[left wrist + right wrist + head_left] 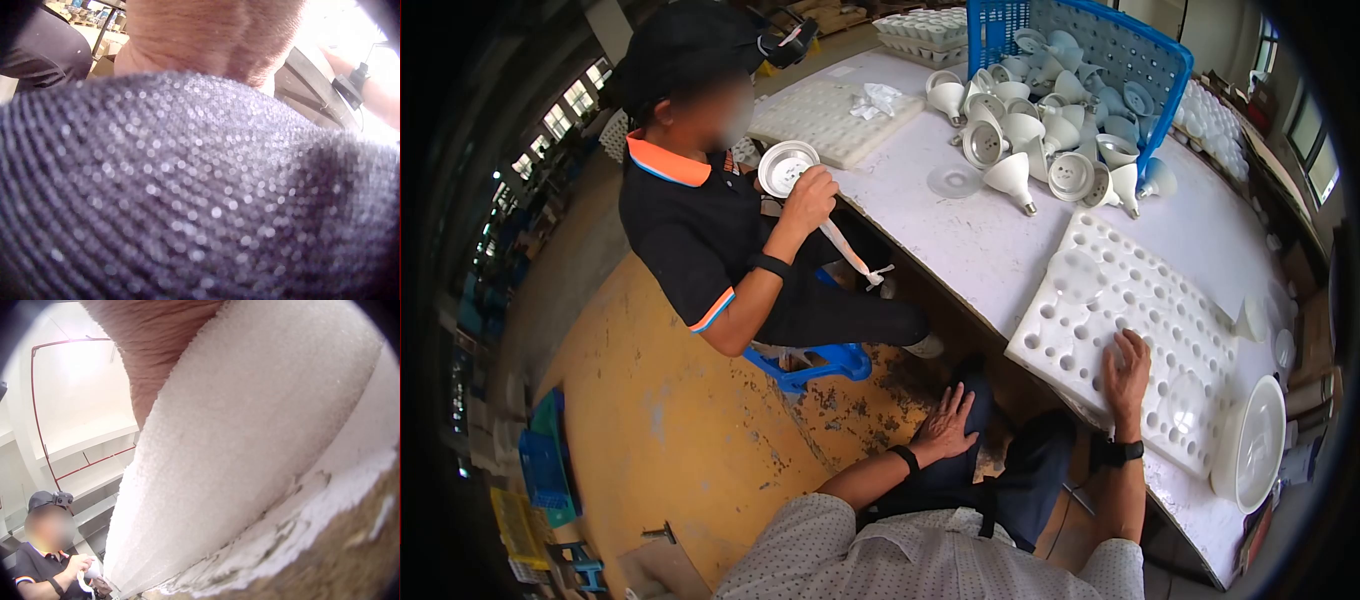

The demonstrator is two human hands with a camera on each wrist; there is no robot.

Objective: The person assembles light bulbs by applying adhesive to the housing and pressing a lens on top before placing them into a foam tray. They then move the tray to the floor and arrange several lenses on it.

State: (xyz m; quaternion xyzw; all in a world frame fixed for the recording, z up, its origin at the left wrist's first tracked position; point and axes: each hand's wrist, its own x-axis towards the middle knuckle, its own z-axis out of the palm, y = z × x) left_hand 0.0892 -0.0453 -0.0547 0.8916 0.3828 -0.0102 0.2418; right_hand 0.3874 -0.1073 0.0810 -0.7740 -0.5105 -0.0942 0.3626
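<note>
My left hand (943, 425) rests on my dark-trousered thigh, its fingers spread and holding nothing. In the left wrist view, blurred dark ribbed cloth (187, 187) fills most of the picture below the skin. The right hand (1127, 375) lies on a white foam tray (1040, 330) full of round holes, with fingers loosely bent on its top. The right wrist view shows the tray's thick foam side (250, 412) close up. Two clear round lamp covers, one beyond my hand (1078, 275) and one beside it (1185, 400), sit on the tray.
A seated person in black (690, 220) holds a white lamp housing (788, 168). Many lamp housings (1010, 175) spill from a tipped blue crate (1100, 30). Another foam tray (800, 125) lies at the table's far left. A white tub (1260, 450) stands at the right.
</note>
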